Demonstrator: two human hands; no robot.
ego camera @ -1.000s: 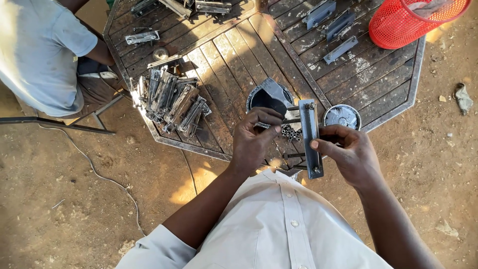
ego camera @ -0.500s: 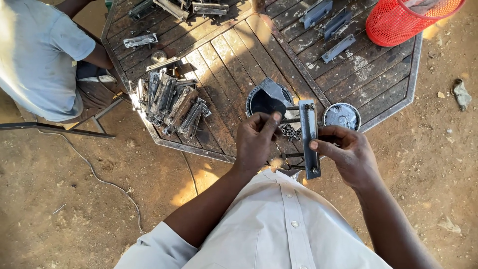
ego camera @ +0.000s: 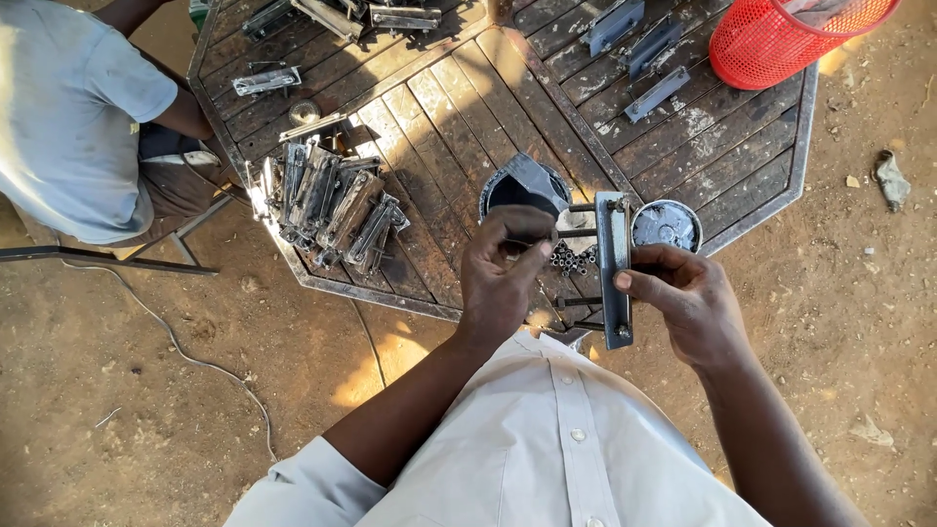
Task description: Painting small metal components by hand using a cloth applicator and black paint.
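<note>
A big wooden table (ego camera: 459, 107) with a metal rim holds all the parts close by. Another person in a pale shirt (ego camera: 68, 117) sits at its left side. A red basket (ego camera: 781, 39) stands at the far corner. A pile of metal pieces (ego camera: 327, 205) lies near the edge, easy to reach. The right hand (ego camera: 688, 298) grips a long grey metal bar (ego camera: 613, 268) upright, so it stays steady. The left hand (ego camera: 503, 273) pinches something tiny just beside it, too small to tell. Small screws (ego camera: 571, 259) sit between two round tins (ego camera: 666, 224).

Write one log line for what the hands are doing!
right hand: holds metal bar | left hand: pinches something tiny | under: wooden table
</note>
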